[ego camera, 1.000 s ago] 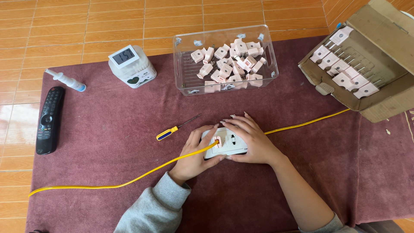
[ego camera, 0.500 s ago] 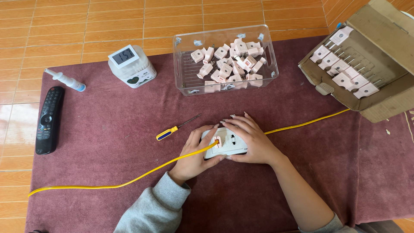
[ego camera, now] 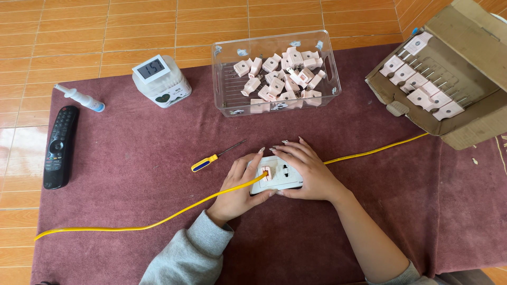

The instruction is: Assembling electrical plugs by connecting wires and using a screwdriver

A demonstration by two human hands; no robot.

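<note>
Hands meet at the middle of the maroon cloth [ego camera: 132, 174] that covers the worktop, both closed around a white socket plate [ego camera: 280, 174] lying flat. The left hand [ego camera: 240, 190] grips its left edge from about seven o'clock, thumb on top, probably to keep it from sliding. The right hand [ego camera: 309, 171] covers its right side from about four o'clock, fingers spread over the upper edge, pressing it down. A small pink plug [ego camera: 265, 173] sits in the plate's face, and a yellow cable [ego camera: 158, 221] lies across the cloth from eight o'clock to two o'clock, passing under the hands; whether it joins the plug cannot be told.

Just beyond the hands at ten o'clock lies a yellow-handled screwdriver [ego camera: 211, 158], within easy reach. At twelve o'clock stands a clear bin [ego camera: 327, 74] heaped with more pink plugs. At two o'clock an open cardboard box [ego camera: 475, 121] holds plugs laid in a row. A white digital timer [ego camera: 158, 79] stands at eleven o'clock, with a small tube [ego camera: 79, 97] and a black remote [ego camera: 59, 145] farther left.
</note>
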